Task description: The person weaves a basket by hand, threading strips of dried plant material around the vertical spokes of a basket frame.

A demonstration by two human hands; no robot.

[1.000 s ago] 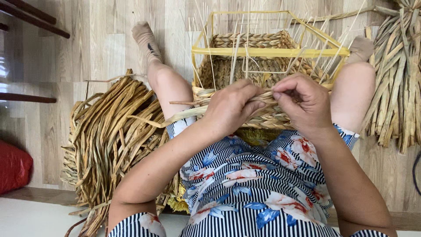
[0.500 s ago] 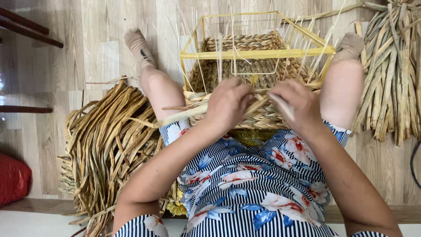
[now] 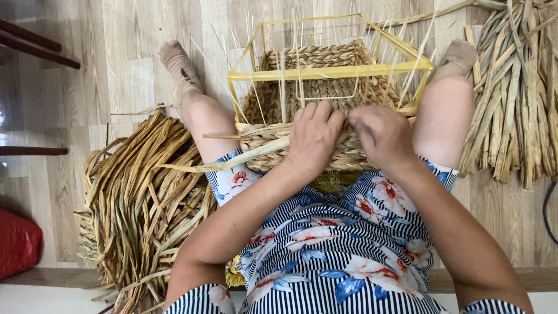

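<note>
A half-woven straw basket point(image 3: 317, 64) on a yellow wire frame point(image 3: 328, 72) rests between my outstretched legs on the wooden floor. My left hand point(image 3: 314, 136) lies flat on the near woven wall, fingers pressed against the braided strands. Beside it, my right hand point(image 3: 383, 135) grips the same wall, fingers curled over the weave near its top edge. A long loose dried strand point(image 3: 224, 164) trails left from under my left hand. Thin upright stakes rise from the basket rim.
A big pile of dried brown reed strips point(image 3: 142, 203) lies at my left. Another bundle of paler reeds point(image 3: 514, 93) lies at the right. A red cushion point(image 3: 17, 244) sits at the far left edge, dark furniture legs point(image 3: 35, 43) at upper left.
My hands have moved closer together on the near wall and now press the weave. The strand that was held up between my fingers is now tucked down. The view has shifted slightly.
</note>
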